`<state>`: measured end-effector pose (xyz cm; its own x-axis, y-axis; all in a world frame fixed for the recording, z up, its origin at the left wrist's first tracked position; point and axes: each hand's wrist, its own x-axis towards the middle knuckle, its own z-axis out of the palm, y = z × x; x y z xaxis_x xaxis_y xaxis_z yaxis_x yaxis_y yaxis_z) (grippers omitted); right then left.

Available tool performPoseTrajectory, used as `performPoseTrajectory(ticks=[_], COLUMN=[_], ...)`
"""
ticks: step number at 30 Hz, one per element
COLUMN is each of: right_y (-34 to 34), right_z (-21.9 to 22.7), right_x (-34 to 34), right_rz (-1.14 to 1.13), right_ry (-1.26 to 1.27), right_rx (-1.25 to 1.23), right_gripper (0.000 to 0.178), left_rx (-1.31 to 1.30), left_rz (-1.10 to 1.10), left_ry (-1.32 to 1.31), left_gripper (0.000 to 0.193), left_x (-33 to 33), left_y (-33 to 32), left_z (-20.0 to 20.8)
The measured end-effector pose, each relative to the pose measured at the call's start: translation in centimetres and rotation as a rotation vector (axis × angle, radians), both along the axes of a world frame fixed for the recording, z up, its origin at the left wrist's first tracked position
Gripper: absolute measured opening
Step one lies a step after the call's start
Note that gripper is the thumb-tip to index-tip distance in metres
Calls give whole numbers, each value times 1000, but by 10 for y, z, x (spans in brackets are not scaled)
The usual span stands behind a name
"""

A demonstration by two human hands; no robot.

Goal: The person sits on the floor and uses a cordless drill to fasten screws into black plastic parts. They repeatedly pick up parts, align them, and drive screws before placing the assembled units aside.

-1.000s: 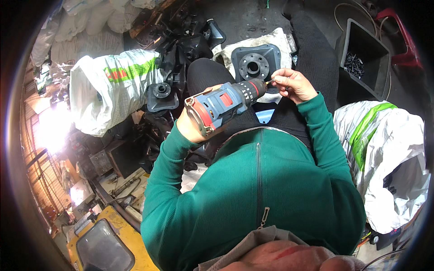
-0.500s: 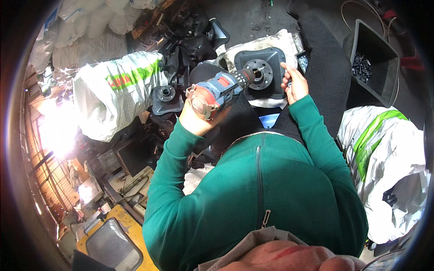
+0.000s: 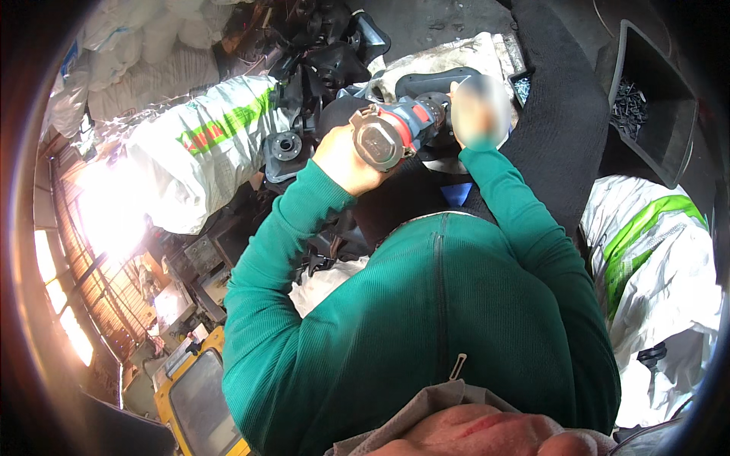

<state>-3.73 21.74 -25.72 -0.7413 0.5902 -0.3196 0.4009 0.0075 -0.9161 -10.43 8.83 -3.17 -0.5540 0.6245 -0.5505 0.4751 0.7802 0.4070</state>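
Note:
My left hand is wrapped round the grip of a blue and red cordless drill. The drill's chuck points up and to the right, towards a black square-flanged part lying on a pale cloth across my lap. Most of that part is hidden behind the drill and my right hand. A whitish blur covers my right hand, beside the chuck and over the part's right side. Its fingers are smeared, and whether it holds anything does not show.
Left of my lap stand a similar black flanged part, a pile of black parts and a white-green sack. On the right are a dark bin of dark screws and another white-green sack. A yellow-framed panel is at lower left.
My right hand has moved left and up, over the black part next to the chuck. The drill has swung to the right and its rear now faces up more. The whole view has shifted slightly.

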Motion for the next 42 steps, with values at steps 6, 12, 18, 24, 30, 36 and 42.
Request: performPoseTrajectory(ticks=[6, 12, 18, 24, 30, 36, 42], right_y=[0, 3, 9, 4, 5, 8, 46], right_z=[10, 13, 16, 11, 7, 12, 15], right_x=[-5, -5, -1, -2, -7, 16, 18], right_rz=[-78, -96, -64, -96, -68, 463, 317], right_ry=[66, 101, 100, 127, -126, -73, 214], right_rx=[-34, -55, -138, -15, -86, -48, -230], right_gripper=[31, 23, 22, 27, 44, 58, 43], left_rx=[-29, 7, -92, -226, 76, -5, 389], left_rz=[85, 129, 346, 125, 233, 191, 243], left_ry=[-97, -179, -480, -255, -54, -38, -114], left_gripper=[56, 53, 41, 50, 67, 71, 81], left_x=[-16, -20, -24, -16, 35, 152, 150], left_y=[12, 30, 26, 26, -10, -105, -168], left_z=[0, -2, -15, -13, 12, -17, -14])
